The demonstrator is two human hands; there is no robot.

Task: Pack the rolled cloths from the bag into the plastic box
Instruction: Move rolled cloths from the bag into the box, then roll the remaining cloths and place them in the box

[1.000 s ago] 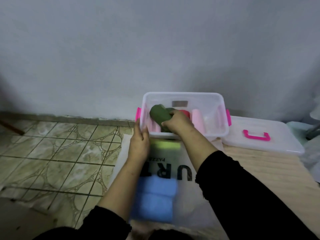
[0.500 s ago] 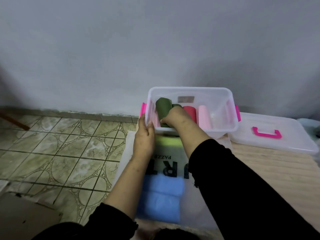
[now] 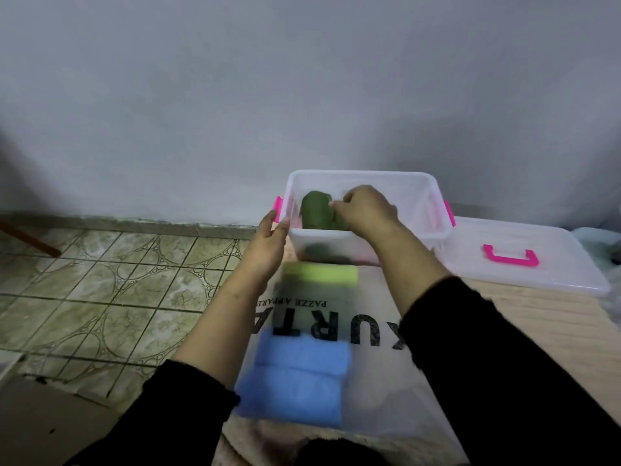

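The clear plastic box (image 3: 433, 183) with pink side latches stands against the wall. A dark green rolled cloth (image 3: 314, 210) lies inside at its left end. My right hand (image 3: 364, 208) reaches over the front rim, its curled fingertips pinching the roll's right side. My left hand (image 3: 268, 243) grips the box's front left corner, thumb on the rim. Pink rolls show faintly through the right wall and are mostly hidden by my right hand. In front lies the translucent printed bag (image 3: 373, 317), holding blue rolled cloths (image 3: 299, 375) and a lime green one (image 3: 321, 274).
The box's clear lid (image 3: 544, 270) with a pink handle lies to the right on a pale wooden surface (image 3: 551, 334). Patterned floor tiles (image 3: 111, 290) spread out on the left. A grey wall rises right behind the box.
My right hand lowered the dark green roll into the box's left end and has risen a little over the rim. The left hand stayed at the box's corner.
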